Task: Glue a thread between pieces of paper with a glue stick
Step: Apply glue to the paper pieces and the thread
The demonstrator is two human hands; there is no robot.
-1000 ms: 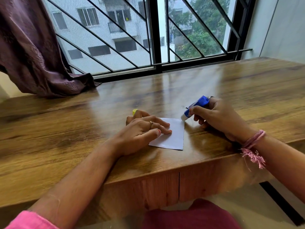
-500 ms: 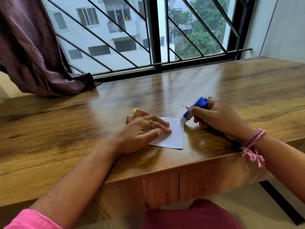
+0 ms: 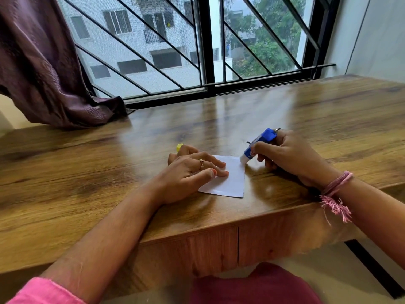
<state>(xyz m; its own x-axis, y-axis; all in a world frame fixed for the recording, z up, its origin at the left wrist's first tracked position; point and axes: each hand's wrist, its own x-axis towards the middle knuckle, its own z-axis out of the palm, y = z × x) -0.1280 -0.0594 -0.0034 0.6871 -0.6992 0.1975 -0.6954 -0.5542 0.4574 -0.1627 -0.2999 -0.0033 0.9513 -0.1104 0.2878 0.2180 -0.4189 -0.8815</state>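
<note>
**Inspector A:** We record the left hand (image 3: 192,172) lying flat, fingers straight, pressing the white paper (image 3: 230,178) onto the desk (image 3: 285,102) close to its near edge. The right hand (image 3: 289,154) grips the blue glue stick (image 3: 257,143), fingers curled round the barrel, tube tilted with its white tip down.

**Inspector B:** Against the frame a second back, we find the tip lower and closer: it then stood clear of the sheet's far right corner and now sits at that corner, touching or all but touching. We cannot tell which. The left hand and the paper have not shifted.

**Inspector A:** Agreed. As to what is obscured: the left hand covers the left part of the sheet, so we cannot say whether one piece lies there or several. A small yellow object (image 3: 179,147) shows just beyond the left fingers, mostly hidden; we cannot identify it.

**Inspector B:** A thin dark line (image 3: 248,142) juts from beside the glue stick, too fine to name as the thread with certainty. The right fingers hide the middle of the tube.

**Inspector A:** We note also a pink thread bracelet (image 3: 335,185) on the right wrist, a ring (image 3: 201,164) on the left hand, and a purple curtain (image 3: 48,69) resting on the desk's far left corner, its upper part cut off by the frame.
</note>
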